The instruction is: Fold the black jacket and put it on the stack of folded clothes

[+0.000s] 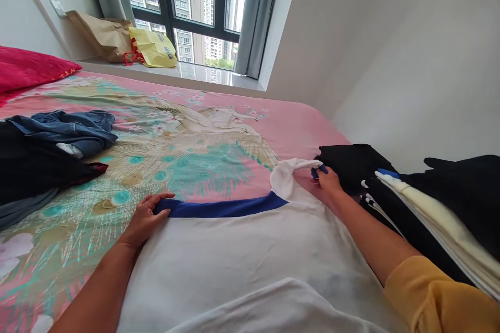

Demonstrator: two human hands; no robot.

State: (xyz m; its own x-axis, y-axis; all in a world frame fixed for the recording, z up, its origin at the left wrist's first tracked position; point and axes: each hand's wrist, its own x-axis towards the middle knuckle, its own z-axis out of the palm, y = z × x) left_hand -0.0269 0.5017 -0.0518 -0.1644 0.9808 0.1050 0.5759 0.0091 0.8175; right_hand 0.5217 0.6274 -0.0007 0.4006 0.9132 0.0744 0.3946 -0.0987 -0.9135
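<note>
A white garment (242,255) with a blue band (222,208) along its far edge lies spread on the bed in front of me. My left hand (146,216) pinches the left end of the blue band, fingers closed on the cloth. My right hand (328,183) grips the garment's far right corner, where a bit of blue trim and a bunched white fold (285,174) show. Both forearms rest on or beside the white cloth.
The bed has a pink peacock-print sheet (195,140). A heap of dark clothes and jeans (50,151) lies at the left, a red pillow (27,67) behind it. Folded black and white clothes (429,203) are stacked at the right. Paper and yellow bags (128,41) sit on the windowsill.
</note>
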